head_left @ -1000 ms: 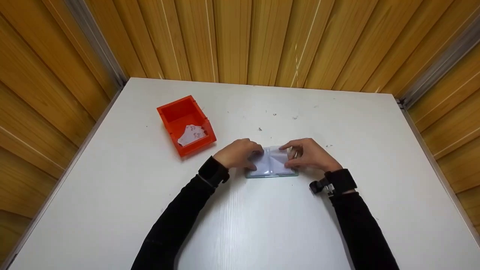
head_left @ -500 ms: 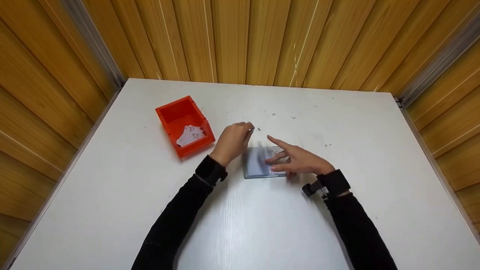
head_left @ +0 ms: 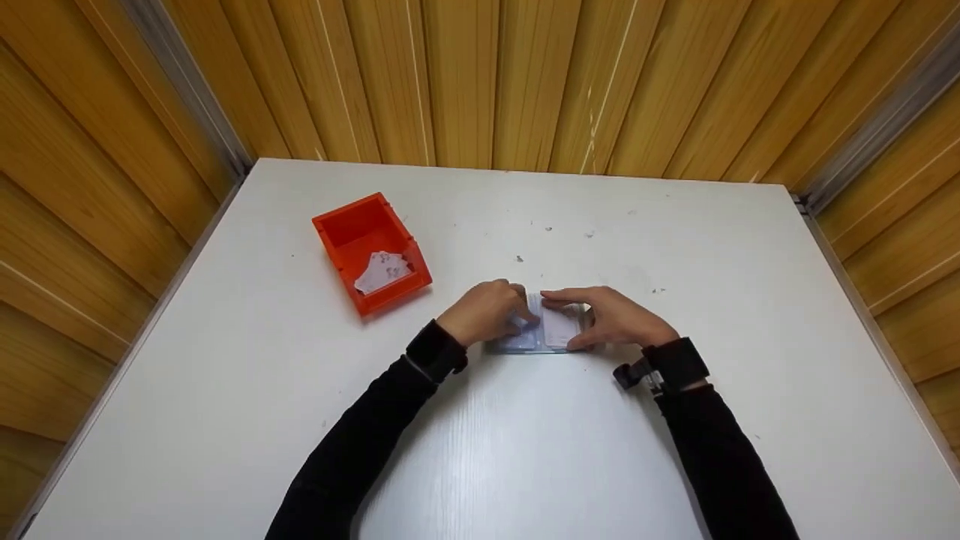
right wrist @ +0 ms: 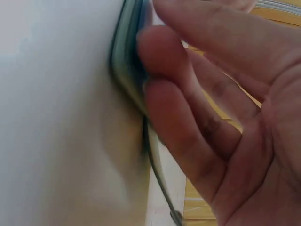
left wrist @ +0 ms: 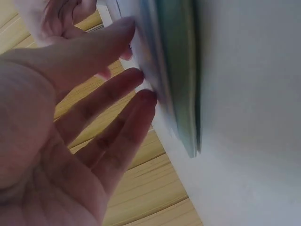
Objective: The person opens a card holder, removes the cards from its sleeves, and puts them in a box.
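A small card album (head_left: 538, 341) with clear pockets lies spread on the white table. On its right side shows a white card (head_left: 561, 328) with rounded corners. My left hand (head_left: 491, 311) is over the left page, with its fingertips (left wrist: 141, 77) touching the page surface and the fingers fairly straight. At the right side, my right hand (head_left: 619, 316) holds the album, its thumb near the lower edge and its forefinger along the top. The right wrist view has curled fingertips (right wrist: 162, 49) against the album's green edge (right wrist: 123, 75). Both hands cover parts of the pages.
An orange-red bin (head_left: 360, 240) stands to the left of the album, with several playing cards (head_left: 382, 271) fanned inside. Wood-patterned panels (head_left: 517, 82) rise behind the table. In the right wrist view, a thin dark strip (right wrist: 157, 174) extends past the album's corner.
The left hand has come down from beyond the album onto its left page. The right hand, spread over the right page half a second ago, has drawn back to that page's outer side.
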A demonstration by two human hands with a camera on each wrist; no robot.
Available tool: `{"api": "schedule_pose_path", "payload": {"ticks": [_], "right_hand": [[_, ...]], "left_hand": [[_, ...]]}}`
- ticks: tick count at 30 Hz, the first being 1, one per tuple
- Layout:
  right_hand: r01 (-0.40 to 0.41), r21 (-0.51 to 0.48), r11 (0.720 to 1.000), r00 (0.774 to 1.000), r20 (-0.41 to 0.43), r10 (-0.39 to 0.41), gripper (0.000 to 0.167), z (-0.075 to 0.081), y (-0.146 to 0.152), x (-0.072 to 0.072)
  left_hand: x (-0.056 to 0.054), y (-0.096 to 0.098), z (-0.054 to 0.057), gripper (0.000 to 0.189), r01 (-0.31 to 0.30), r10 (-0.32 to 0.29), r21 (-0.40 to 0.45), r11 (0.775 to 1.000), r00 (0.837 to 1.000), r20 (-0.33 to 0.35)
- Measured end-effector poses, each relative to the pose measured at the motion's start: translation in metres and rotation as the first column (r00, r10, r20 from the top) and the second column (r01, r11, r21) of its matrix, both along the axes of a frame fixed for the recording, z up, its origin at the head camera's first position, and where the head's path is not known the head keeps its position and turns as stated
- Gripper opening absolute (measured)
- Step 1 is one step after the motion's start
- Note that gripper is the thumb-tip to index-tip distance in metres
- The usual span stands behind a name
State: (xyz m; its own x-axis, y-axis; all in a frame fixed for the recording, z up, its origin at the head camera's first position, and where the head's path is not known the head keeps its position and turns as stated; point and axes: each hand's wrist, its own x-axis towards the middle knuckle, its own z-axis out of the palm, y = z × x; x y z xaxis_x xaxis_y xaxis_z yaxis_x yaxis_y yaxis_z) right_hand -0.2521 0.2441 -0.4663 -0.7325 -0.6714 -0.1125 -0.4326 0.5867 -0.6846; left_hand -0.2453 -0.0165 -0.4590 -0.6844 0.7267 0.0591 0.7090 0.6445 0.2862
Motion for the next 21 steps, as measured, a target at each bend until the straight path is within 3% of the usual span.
{"api": "schedule_pose_path", "payload": {"ticks": [3, 7, 11, 14, 16, 18, 19, 21], "right_hand": [[0.024, 0.022, 0.999, 1.000, 0.004, -0.024, 0.088, 0.001, 0.004, -0.002], [0.068, 0.052, 0.996, 0.997, 0.019, -0.069, 0.090, 0.002, 0.011, -0.003], [0.105, 0.072, 0.992, 0.994, 0.016, -0.106, 0.091, 0.001, 0.017, -0.003], [0.108, 0.072, 0.991, 0.994, 0.009, -0.109, 0.090, 0.000, 0.019, -0.004], [0.103, 0.066, 0.992, 0.995, 0.008, -0.104, 0.089, 0.000, 0.019, -0.005], [0.099, 0.062, 0.993, 0.995, 0.004, -0.100, 0.089, 0.000, 0.019, -0.005], [0.100, 0.061, 0.993, 0.995, 0.003, -0.100, 0.089, 0.000, 0.019, -0.005], [0.105, 0.064, 0.992, 0.994, 0.002, -0.105, 0.089, 0.001, 0.019, -0.005]], "left_hand": [[0.001, 0.000, 0.001, 0.024, 0.007, -0.008, -0.048, 0.999, 1.000, -0.011], [0.003, 0.002, 0.000, 0.022, -0.058, 0.059, -0.046, 0.997, 0.998, 0.015], [0.007, 0.011, -0.005, 0.019, -0.128, 0.127, 0.021, 0.992, 0.992, 0.019], [0.011, 0.023, -0.010, 0.017, -0.195, 0.187, 0.134, 0.972, 0.980, 0.071], [0.014, 0.032, -0.013, 0.019, -0.271, 0.242, 0.212, 0.939, 0.958, 0.154], [0.016, 0.038, -0.014, 0.026, -0.357, 0.291, 0.265, 0.896, 0.922, 0.256], [0.017, 0.040, -0.013, 0.031, -0.399, 0.311, 0.280, 0.873, 0.898, 0.310], [0.017, 0.043, -0.012, 0.042, -0.490, 0.332, 0.303, 0.818, 0.830, 0.447]]}}
